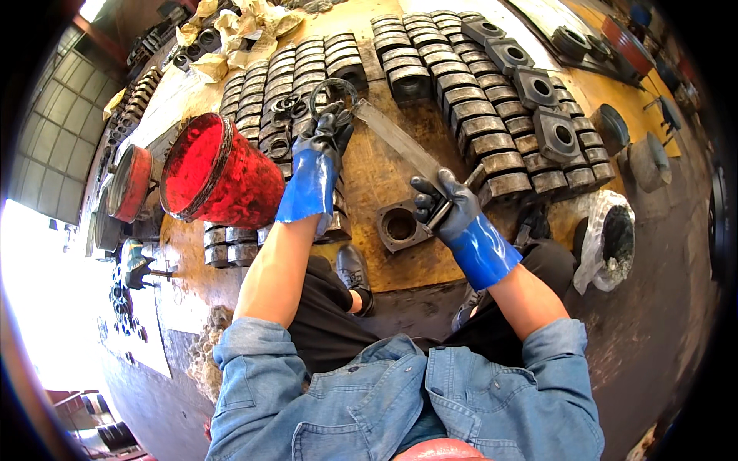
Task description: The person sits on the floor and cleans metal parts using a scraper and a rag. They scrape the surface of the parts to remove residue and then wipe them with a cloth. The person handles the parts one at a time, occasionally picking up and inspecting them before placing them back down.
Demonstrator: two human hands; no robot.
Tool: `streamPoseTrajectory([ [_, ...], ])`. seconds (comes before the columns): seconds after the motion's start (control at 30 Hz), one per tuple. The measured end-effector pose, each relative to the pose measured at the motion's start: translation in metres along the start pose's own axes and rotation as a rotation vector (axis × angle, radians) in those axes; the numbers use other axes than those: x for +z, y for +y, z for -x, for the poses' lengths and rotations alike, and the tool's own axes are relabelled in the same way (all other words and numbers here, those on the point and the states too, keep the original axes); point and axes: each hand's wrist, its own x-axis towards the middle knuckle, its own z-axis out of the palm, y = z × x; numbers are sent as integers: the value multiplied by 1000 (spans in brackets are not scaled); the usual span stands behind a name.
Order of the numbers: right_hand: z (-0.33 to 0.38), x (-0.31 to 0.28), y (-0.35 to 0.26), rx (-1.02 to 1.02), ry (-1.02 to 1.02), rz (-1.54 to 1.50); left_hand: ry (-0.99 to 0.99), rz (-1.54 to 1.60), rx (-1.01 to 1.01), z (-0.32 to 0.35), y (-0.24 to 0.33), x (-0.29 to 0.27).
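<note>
Both my hands wear blue rubber gloves with blackened fingers. My left hand (pixel 315 157) is closed on a dark metal ring (pixel 333 81), raised over the yellow-brown bench. My right hand (pixel 465 219) is wrapped round a thin metal rod (pixel 476 174). A long flat grey metal bar (pixel 400 142) runs slantwise from beside the ring to my right fingers; I cannot tell whether it is joined to the rod. Below, between my hands, a square metal block (pixel 386 230) with a round bore lies on the bench. Several loose rings (pixel 286 104) rest on blocks near my left hand.
A red bucket (pixel 257 180) stands left of my left hand. Long rows of metal blocks (pixel 488 123) fill the bench ahead, with square bored parts (pixel 555 137) on top at right. A plastic-lined container (pixel 598 257) is at right. Crumpled brown paper (pixel 254 27) lies far left.
</note>
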Motion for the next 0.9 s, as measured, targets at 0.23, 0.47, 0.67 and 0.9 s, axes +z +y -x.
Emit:
streamPoseTrajectory([
  [0.23, 4, 3, -5, -45, -5, 26, -14, -144, 82, 12, -9, 6],
  [0.47, 6, 0, -16, -74, -13, 59, -87, -323, 111, 20, -8, 10],
  [0.67, 9, -1, -22, -55, -13, 97, -189, -554, 80, 11, -1, -4],
  [0.9, 11, 5, -20, -74, 80, 230, -194, -626, 43, 5, 2, -9],
])
